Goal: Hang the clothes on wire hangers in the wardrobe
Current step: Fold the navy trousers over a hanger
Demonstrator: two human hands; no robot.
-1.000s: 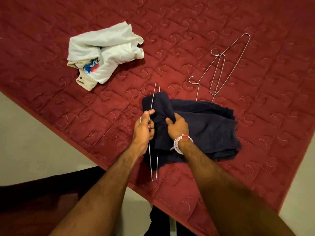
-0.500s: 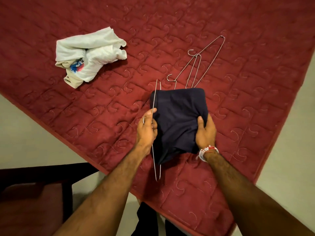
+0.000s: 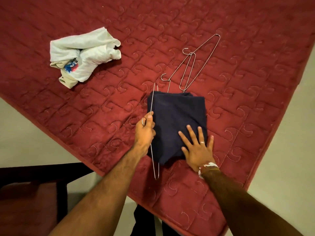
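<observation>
Now left hand [image 3: 144, 132] grips wire hanger [image 3: 152, 106]; right hand [image 3: 197, 150] flattens navy garment [image 3: 177, 113].

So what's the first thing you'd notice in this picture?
Two hands in the middle: the left hand grips a wire hanger, while the right hand lies flat on a folded dark blue garment. All sits on a red quilted bedcover. A crumpled white shirt lies upper left.

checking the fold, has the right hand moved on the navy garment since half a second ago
Yes. The right hand left the navy garment's right edge and now lies flat, fingers spread, on its lower right corner.
</observation>
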